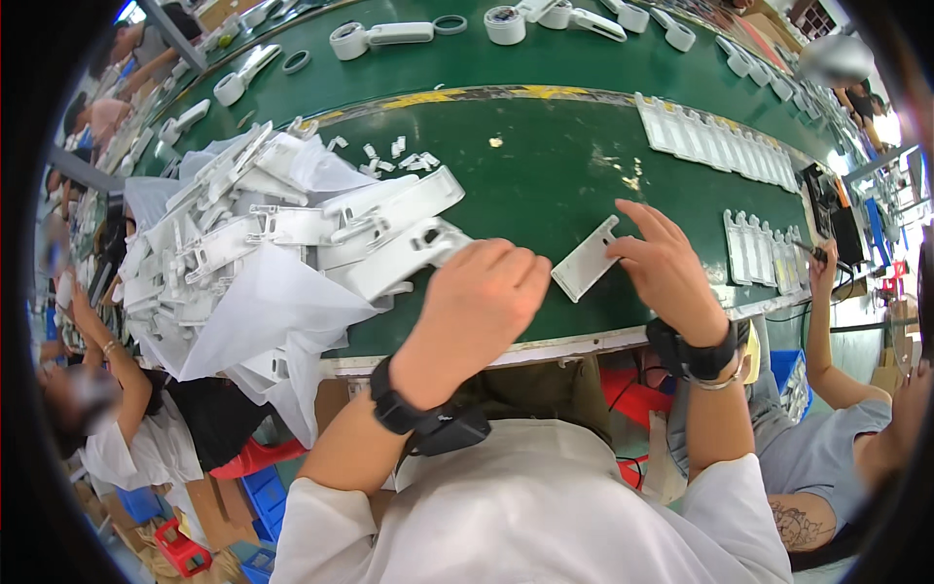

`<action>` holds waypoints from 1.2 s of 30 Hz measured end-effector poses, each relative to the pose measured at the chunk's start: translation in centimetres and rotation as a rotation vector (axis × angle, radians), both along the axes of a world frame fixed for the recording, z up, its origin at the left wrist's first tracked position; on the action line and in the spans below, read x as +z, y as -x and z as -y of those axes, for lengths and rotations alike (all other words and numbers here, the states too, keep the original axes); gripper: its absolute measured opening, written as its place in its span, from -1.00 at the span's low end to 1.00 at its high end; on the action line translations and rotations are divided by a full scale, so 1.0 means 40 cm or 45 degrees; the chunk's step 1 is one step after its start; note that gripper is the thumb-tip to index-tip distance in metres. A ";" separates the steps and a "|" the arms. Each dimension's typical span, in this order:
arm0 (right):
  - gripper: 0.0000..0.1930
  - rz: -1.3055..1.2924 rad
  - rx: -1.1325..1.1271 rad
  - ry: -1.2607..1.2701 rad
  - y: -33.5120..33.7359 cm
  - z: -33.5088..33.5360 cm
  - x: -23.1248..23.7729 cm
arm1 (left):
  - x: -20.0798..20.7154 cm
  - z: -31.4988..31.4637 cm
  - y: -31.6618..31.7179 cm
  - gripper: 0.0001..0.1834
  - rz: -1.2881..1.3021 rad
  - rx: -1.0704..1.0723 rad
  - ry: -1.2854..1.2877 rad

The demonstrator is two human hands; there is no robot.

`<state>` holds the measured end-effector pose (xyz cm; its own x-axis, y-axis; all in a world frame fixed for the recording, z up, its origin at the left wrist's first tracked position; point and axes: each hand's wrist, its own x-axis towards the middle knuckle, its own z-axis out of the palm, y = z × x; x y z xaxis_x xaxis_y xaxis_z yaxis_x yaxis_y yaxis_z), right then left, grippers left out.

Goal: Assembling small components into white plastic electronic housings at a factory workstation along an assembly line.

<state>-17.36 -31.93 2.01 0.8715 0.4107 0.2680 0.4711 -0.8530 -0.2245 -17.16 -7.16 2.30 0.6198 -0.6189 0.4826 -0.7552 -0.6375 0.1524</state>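
Note:
My right hand (671,277) has its thumb and index finger at the far end of a flat white plastic panel (584,263), one at each corner. The panel lies slanted just above or on the green tabletop. My left hand (486,297) is closed, knuckles up, between this panel and a large white plastic housing (409,258) at the edge of the pile. Its fingertips are hidden, so what it pinches cannot be made out. The heap of white plastic housings (224,243) sits to the left on thin white wrapping sheets (277,311).
Small white clips (399,151) lie beyond the pile. White panels stand in a long row (715,144) and a shorter row (754,251) at right. White handheld devices (399,34) line the conveyor beyond a striped tape edge (486,92). Co-workers are at both sides; one hand (822,268) holds a tool.

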 end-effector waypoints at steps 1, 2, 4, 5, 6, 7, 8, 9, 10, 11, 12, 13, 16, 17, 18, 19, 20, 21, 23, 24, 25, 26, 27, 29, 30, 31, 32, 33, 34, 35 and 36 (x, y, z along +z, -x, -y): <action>-0.74 -0.001 0.001 -0.011 0.004 -0.020 -0.003 | -0.018 0.024 -0.001 -0.75 -0.035 -0.049 -0.054; -0.73 0.008 -0.017 -0.109 0.016 -0.042 -0.003 | -0.033 0.040 0.003 -0.69 -0.051 -0.097 0.007; -0.70 0.011 -0.072 -0.259 0.059 -0.057 -0.009 | -0.024 0.035 0.020 -0.66 -0.054 -0.066 0.059; -0.70 0.012 -0.086 -0.270 0.080 -0.055 -0.015 | -0.019 0.024 0.028 -0.62 -0.054 -0.031 0.122; -0.69 -0.012 -0.085 -0.266 0.102 -0.058 -0.025 | -0.025 -0.006 0.034 -0.57 -0.092 -0.004 0.094; -0.69 -0.036 -0.083 -0.261 0.115 -0.061 -0.035 | -0.029 -0.019 0.035 -0.57 -0.097 -0.018 0.077; -0.70 0.020 -0.102 -0.199 0.122 -0.066 -0.046 | -0.031 -0.028 0.035 -0.58 -0.099 -0.013 -0.026; -0.70 0.018 -0.098 -0.212 0.122 -0.067 -0.053 | -0.030 -0.030 0.038 -0.59 -0.097 0.012 -0.126; -0.71 0.051 -0.089 -0.197 0.122 -0.068 -0.059 | -0.037 -0.027 0.039 -0.67 -0.134 -0.021 -0.151; -0.73 0.085 -0.082 -0.179 0.123 -0.066 -0.062 | -0.047 -0.022 0.039 -0.67 -0.133 -0.020 -0.158; -0.73 0.086 -0.085 -0.184 0.121 -0.060 -0.061 | -0.058 -0.016 0.038 -0.72 -0.133 -0.063 -0.163; -0.75 0.039 -0.025 -0.187 0.115 -0.049 -0.057 | -0.060 -0.010 0.035 -0.76 -0.131 -0.108 -0.164; -0.78 0.004 -0.026 -0.114 0.112 0.001 -0.052 | -0.046 -0.014 0.023 -0.80 -0.113 -0.166 -0.218; -0.79 0.014 -0.080 -0.045 0.114 0.016 -0.050 | -0.042 -0.016 0.018 -0.80 -0.071 -0.206 -0.259; -0.81 -0.001 -0.078 -0.043 0.118 0.026 -0.046 | -0.033 -0.012 0.020 -0.80 -0.069 -0.214 -0.251; -0.81 -0.001 -0.086 -0.034 0.123 0.026 -0.046 | -0.021 -0.008 0.026 -0.79 -0.121 -0.177 -0.215; -0.81 -0.096 -0.085 -0.160 0.130 0.019 -0.046 | -0.017 -0.005 0.031 -0.77 -0.173 -0.139 -0.178; -0.81 -0.185 -0.075 -0.287 0.135 0.008 -0.041 | -0.029 -0.004 0.034 -0.77 -0.167 -0.137 -0.172; -0.80 -0.159 -0.039 -0.296 0.138 -0.008 -0.048 | -0.065 0.003 0.039 -0.78 -0.158 -0.154 -0.131; -0.80 -0.099 -0.044 -0.285 0.138 -0.013 -0.059 | -0.066 0.009 0.043 -0.81 -0.195 -0.190 -0.119; -0.79 -0.039 -0.048 -0.275 0.138 -0.017 -0.064 | -0.067 0.018 0.040 -0.81 -0.194 -0.190 -0.116; -0.79 -0.005 -0.064 -0.287 0.139 -0.021 -0.059 | -0.069 0.027 0.032 -0.80 -0.187 -0.296 -0.091; -0.79 -0.006 -0.057 -0.286 0.140 -0.021 -0.056 | -0.072 0.034 0.027 -0.80 -0.181 -0.396 -0.068; -0.75 -0.022 -0.049 -0.274 0.143 -0.021 -0.052 | -0.070 0.035 0.018 -0.79 -0.206 -0.417 -0.074; -0.75 -0.023 -0.046 -0.272 0.144 -0.018 -0.049 | -0.060 0.037 0.014 -0.75 -0.252 -0.432 -0.046; -0.72 -0.069 -0.056 -0.278 0.146 -0.016 -0.045 | -0.047 0.038 0.013 -0.71 -0.298 -0.446 -0.018; -0.69 -0.116 -0.066 -0.284 0.149 -0.015 -0.040 | -0.023 0.032 0.018 -0.59 -0.348 -0.404 0.034; -0.69 -0.118 -0.068 -0.284 0.156 -0.014 -0.034 | -0.007 0.019 0.024 -0.59 -0.350 -0.406 0.033; -0.65 -0.134 -0.106 -0.287 0.164 -0.018 -0.029 | 0.002 -0.003 0.026 -0.53 -0.246 -0.237 0.028; -0.61 -0.150 -0.144 -0.290 0.167 -0.022 -0.027 | 0.002 -0.022 0.024 -0.48 -0.143 -0.067 0.023; -0.61 -0.154 -0.141 -0.298 0.165 -0.029 -0.022 | 0.000 -0.042 0.029 -0.48 -0.146 -0.064 0.014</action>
